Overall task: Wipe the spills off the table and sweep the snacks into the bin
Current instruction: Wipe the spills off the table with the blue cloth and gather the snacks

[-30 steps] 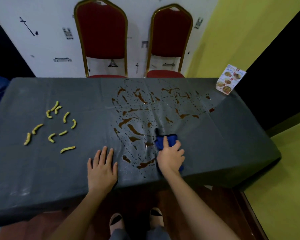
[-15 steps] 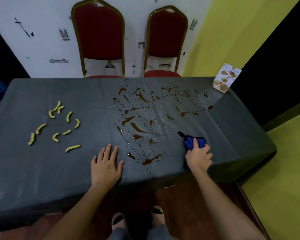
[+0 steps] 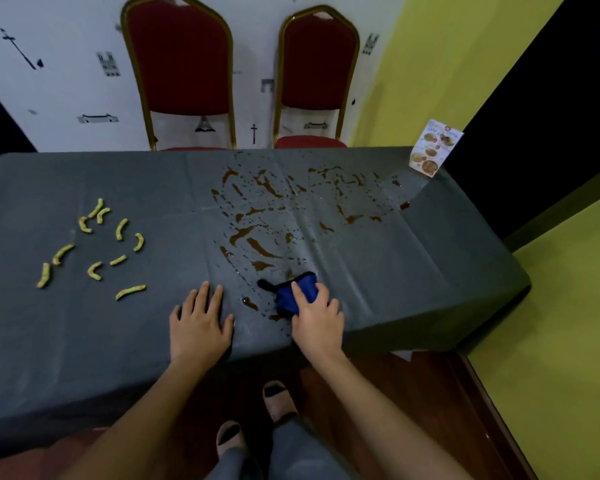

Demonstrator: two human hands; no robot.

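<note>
A grey-covered table (image 3: 413,271) carries brown liquid spills (image 3: 257,245) across its middle and far right. Several yellow curled snacks (image 3: 94,244) lie scattered on its left part. My right hand (image 3: 317,318) presses a blue cloth (image 3: 297,292) onto the wet patch near the front edge, fingers closed over it. My left hand (image 3: 200,322) lies flat on the table with fingers spread, just left of the cloth, holding nothing. No bin is in view.
Two red chairs with gold frames (image 3: 182,67) (image 3: 319,71) stand behind the far edge of the table. A printed menu card (image 3: 433,148) stands at the far right corner. A yellow wall runs along the right; my feet (image 3: 253,417) are under the front edge.
My right hand has slid the blue cloth back to the left, from near the table's front right toward the spills beside my left hand. The left hand has stayed flat in place.
</note>
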